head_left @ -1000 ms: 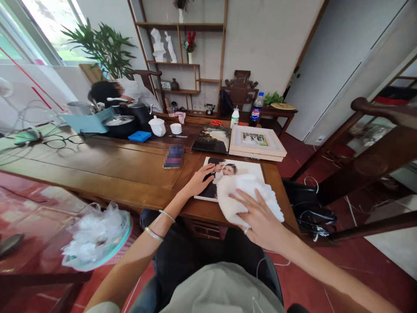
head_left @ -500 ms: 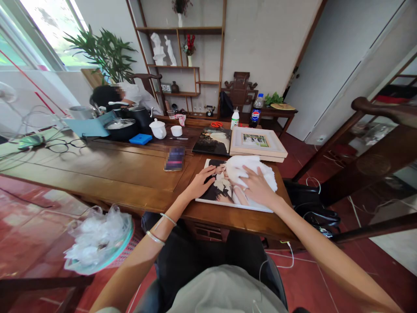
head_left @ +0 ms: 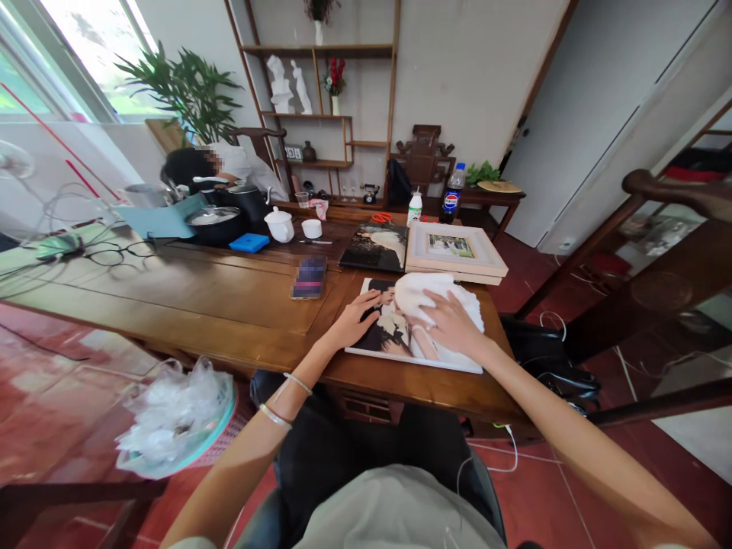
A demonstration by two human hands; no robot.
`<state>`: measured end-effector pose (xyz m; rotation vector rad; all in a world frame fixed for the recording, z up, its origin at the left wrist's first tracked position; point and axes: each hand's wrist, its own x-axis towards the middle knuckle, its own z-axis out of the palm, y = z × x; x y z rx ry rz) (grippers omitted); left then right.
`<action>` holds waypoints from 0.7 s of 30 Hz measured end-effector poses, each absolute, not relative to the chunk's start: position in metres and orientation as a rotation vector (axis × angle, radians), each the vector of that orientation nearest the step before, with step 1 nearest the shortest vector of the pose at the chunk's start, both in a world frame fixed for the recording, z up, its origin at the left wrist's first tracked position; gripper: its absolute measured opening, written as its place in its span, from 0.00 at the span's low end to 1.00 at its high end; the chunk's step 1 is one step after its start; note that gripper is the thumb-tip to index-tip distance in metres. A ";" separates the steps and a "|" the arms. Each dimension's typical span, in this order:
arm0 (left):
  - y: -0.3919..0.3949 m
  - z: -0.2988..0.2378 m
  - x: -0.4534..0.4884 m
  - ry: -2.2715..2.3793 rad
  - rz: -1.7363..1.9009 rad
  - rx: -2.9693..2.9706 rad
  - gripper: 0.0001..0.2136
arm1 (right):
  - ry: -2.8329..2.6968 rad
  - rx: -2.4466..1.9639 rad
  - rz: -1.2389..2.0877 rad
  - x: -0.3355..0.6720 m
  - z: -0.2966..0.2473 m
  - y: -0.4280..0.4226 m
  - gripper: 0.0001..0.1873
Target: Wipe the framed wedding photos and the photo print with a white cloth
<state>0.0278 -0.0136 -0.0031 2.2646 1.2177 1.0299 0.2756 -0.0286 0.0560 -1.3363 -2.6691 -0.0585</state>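
Observation:
A photo panel (head_left: 394, 328) with a printed picture of two people lies flat at the table's near edge. My left hand (head_left: 355, 319) rests open on the panel's left side, fingers stretched out. On the panel's right half is a bunched white cloth (head_left: 416, 291). My right hand (head_left: 451, 322) lies on top of that cloth with spread fingers, pressing it against the picture. The cloth and this hand hide much of the panel's right side. Just behind are a dark photo panel (head_left: 374, 248) and a white framed photo (head_left: 451, 245).
A phone (head_left: 309, 277) lies left of the panel. Farther back stand a white teapot (head_left: 280, 226), a cup (head_left: 312, 228), a white bottle (head_left: 415, 207) and a cola bottle (head_left: 452, 194). Orange scissors (head_left: 381, 218) lie near them. A bag-filled basket (head_left: 220, 438) stands on the floor.
My right hand and the white cloth have shifted very slightly left across the picture. My left hand stays in place on the panel. The camera view has moved a little.

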 end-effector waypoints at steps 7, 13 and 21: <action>-0.013 -0.004 0.028 1.211 1.041 2.252 0.19 | -2.606 -1.402 -0.143 0.261 0.053 -0.023 0.21; -0.013 -0.003 0.029 1.213 1.044 2.253 0.20 | -2.763 -1.092 0.023 0.257 0.052 -0.119 0.18; -0.014 -0.002 0.029 1.205 1.044 2.250 0.19 | -2.727 -1.150 0.018 0.264 0.057 -0.067 0.23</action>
